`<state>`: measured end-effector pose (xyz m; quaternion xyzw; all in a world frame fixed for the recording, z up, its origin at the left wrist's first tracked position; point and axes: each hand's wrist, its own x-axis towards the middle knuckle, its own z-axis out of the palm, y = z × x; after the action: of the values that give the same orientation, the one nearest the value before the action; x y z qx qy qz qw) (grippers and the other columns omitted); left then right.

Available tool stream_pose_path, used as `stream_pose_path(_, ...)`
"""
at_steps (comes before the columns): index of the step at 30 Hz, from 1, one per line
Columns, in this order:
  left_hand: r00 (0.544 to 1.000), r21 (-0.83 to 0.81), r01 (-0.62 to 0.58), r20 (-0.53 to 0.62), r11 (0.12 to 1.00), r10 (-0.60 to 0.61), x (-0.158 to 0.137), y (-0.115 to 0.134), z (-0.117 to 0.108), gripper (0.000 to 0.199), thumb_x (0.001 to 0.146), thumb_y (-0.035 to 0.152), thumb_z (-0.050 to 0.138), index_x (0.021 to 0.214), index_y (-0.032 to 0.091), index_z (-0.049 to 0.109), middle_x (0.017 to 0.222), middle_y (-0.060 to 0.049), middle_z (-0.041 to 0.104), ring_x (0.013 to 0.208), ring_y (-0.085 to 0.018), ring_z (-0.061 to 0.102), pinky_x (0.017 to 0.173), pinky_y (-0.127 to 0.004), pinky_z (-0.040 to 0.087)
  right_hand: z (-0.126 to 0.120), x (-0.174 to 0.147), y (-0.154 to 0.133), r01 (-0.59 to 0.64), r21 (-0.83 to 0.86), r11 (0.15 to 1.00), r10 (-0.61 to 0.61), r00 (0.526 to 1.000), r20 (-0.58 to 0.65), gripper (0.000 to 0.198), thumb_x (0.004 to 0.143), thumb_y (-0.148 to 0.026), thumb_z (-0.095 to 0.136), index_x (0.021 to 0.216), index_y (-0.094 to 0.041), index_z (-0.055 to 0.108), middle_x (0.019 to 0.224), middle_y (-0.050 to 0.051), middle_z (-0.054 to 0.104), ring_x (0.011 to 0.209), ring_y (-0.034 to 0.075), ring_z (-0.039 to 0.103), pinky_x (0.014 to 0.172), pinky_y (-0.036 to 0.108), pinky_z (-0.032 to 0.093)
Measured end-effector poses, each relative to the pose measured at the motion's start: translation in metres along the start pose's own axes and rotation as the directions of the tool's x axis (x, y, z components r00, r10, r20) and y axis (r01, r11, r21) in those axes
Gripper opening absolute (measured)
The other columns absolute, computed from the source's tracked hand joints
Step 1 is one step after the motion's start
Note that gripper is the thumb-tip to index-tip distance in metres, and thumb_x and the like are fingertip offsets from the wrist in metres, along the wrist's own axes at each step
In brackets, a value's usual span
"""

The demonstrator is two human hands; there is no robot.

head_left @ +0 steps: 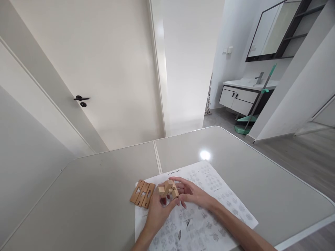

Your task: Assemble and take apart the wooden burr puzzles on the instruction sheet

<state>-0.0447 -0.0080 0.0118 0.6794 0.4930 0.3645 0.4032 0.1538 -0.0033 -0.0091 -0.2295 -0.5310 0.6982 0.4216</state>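
A person's two bare hands hold a small pale wooden block assembly [169, 188] just above a printed paper sheet [220, 198] at the near middle of a grey table [78, 198]. The assembly has several squared, interlocking-looking parts jutting at angles. The left hand [157, 213] is partly closed around it from the near left, with some fingers hidden behind the wood. The right hand [190, 194] is half open on the right, fingers curved, its index fingertip and thumb close against the block; whether both press on it I cannot tell. Small red patches show below the block, too small to identify. Left of the left hand, three flat slotted wooden pieces [140, 198] lie side by side, overlapping the paper's left edge, with dark numerals on them. Beyond the table stands a pale door [112, 59]; far right are a sink cabinet [227, 97] and mirror [272, 29].
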Motion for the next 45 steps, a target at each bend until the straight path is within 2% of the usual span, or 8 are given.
stream_pose_path(6, 0.996, -0.179, 0.029, 0.092, 0.983, -0.013, -0.003, -0.004, 0.0, 0.043, 0.084, 0.058, 0.07, 0.099, 0.019, 0.067, 0.071, 0.002, 0.055, 0.061, -0.014, 0.047, 0.057, -0.025, 0.04, 0.0, 0.001, 0.001, -0.022, -0.053, 0.998, 0.016, 0.994, -0.112, 0.062, 0.088, -0.041, 0.075, 0.143, -0.024, 0.051, 0.089, 0.003, 0.067, 0.069, 0.015, 0.062, 0.062, 0.03, 0.053)
stream_pose_path(13, 0.98, -0.428, 0.163, -0.031, 0.889, -0.195, -0.003, 0.0, 0.001, 0.047, 0.092, 0.067, 0.055, 0.081, 0.021, 0.054, 0.064, 0.005, 0.047, 0.051, -0.009, 0.039, 0.048, -0.02, 0.036, 0.001, 0.001, 0.002, -0.041, -0.305, 0.952, -0.027, 0.976, -0.217, 0.06, 0.08, -0.043, 0.081, 0.133, -0.023, 0.059, 0.083, 0.0, 0.069, 0.064, 0.015, 0.062, 0.065, 0.033, 0.056)
stream_pose_path(18, 0.983, -0.449, 0.112, -0.078, 0.886, -0.164, 0.001, -0.002, -0.003, 0.051, 0.093, 0.069, 0.05, 0.077, 0.021, 0.05, 0.064, 0.004, 0.055, 0.045, -0.007, 0.037, 0.045, -0.02, 0.034, 0.006, -0.002, 0.003, -0.053, -0.603, 0.796, -0.113, 0.966, -0.233, 0.052, 0.077, -0.033, 0.08, 0.125, -0.025, 0.062, 0.079, -0.001, 0.068, 0.065, 0.017, 0.063, 0.062, 0.03, 0.054)
stream_pose_path(24, 0.982, -0.462, 0.137, -0.054, 0.876, -0.182, 0.0, -0.006, -0.001, 0.047, 0.093, 0.066, 0.054, 0.08, 0.021, 0.049, 0.06, 0.005, 0.055, 0.046, -0.008, 0.039, 0.046, -0.02, 0.033, 0.005, -0.001, 0.005, -0.037, -0.903, 0.429, -0.242, 0.958, -0.155, 0.054, 0.073, -0.031, 0.078, 0.124, -0.023, 0.062, 0.074, -0.001, 0.065, 0.064, 0.018, 0.058, 0.059, 0.028, 0.042)
stream_pose_path(28, 0.987, -0.445, 0.148, 0.006, 0.883, -0.163, -0.003, -0.003, 0.0, 0.045, 0.094, 0.065, 0.054, 0.082, 0.022, 0.049, 0.059, 0.006, 0.054, 0.048, -0.008, 0.04, 0.048, -0.02, 0.033, 0.006, -0.002, 0.001, -0.055, -0.933, 0.356, -0.231, 0.962, -0.145, 0.052, 0.074, -0.037, 0.078, 0.121, -0.021, 0.064, 0.077, 0.0, 0.064, 0.066, 0.018, 0.057, 0.061, 0.028, 0.039)
stream_pose_path(32, 0.989, -0.421, 0.145, 0.046, 0.895, -0.138, -0.005, 0.001, 0.0, 0.043, 0.095, 0.063, 0.052, 0.083, 0.022, 0.05, 0.061, 0.005, 0.056, 0.047, -0.009, 0.042, 0.048, -0.022, 0.036, 0.004, -0.006, -0.007, -0.031, -0.908, 0.418, -0.25, 0.957, -0.148, 0.048, 0.082, -0.046, 0.075, 0.122, -0.024, 0.064, 0.088, 0.002, 0.064, 0.072, 0.019, 0.056, 0.064, 0.029, 0.04)
stream_pose_path(39, 0.99, -0.342, 0.111, 0.116, 0.933, -0.075, -0.005, 0.001, 0.003, 0.039, 0.098, 0.057, 0.052, 0.084, 0.021, 0.051, 0.066, 0.002, 0.062, 0.046, -0.009, 0.05, 0.047, -0.021, 0.041, 0.003, -0.006, -0.012, 0.011, -0.675, 0.737, -0.23, 0.944, -0.235, 0.035, 0.102, -0.05, 0.047, 0.089, -0.021, 0.062, 0.075, 0.0, 0.058, 0.065, 0.015, 0.048, 0.062, 0.028, 0.04)
stream_pose_path(45, 0.992, -0.272, 0.08, 0.118, 0.959, -0.05, -0.006, -0.007, 0.005, 0.039, 0.099, 0.055, 0.05, 0.082, 0.02, 0.053, 0.055, 0.003, 0.059, 0.045, -0.011, 0.054, 0.046, -0.02, 0.04, 0.008, -0.006, -0.013, 0.031, -0.629, 0.777, -0.24, 0.938, -0.251, 0.039, 0.097, -0.047, 0.056, 0.069, -0.021, 0.049, 0.065, -0.003, 0.047, 0.061, 0.014, 0.041, 0.056, 0.026, 0.035)
